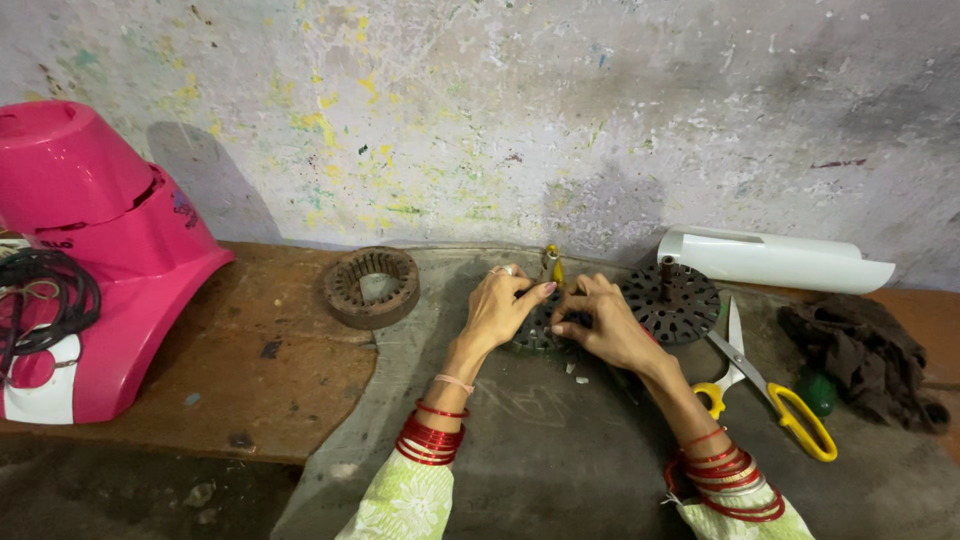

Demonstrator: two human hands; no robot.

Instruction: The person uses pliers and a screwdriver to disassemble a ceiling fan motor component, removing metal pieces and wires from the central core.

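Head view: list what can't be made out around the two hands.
- Dark ring part: mostly hidden by the left hand and right hand.
- Pink appliance housing: cut off by the left edge.
- White bits on the mat: too small to identify.
- Green object: partly behind the scissors and dark cloth.

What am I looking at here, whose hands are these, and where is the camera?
There is no machine at work: a person wears a camera on the head, so the single picture looks down at their own two hands. The left hand and right hand meet over a dark round slotted metal part on a grey work surface; both pinch at it, though exactly what the fingertips hold is too small to tell. Around them lie a rusty slotted ring, a perforated dark disc, yellow-handled scissors, a dark rag, a white curved cover and a pink appliance housing with a black cord.
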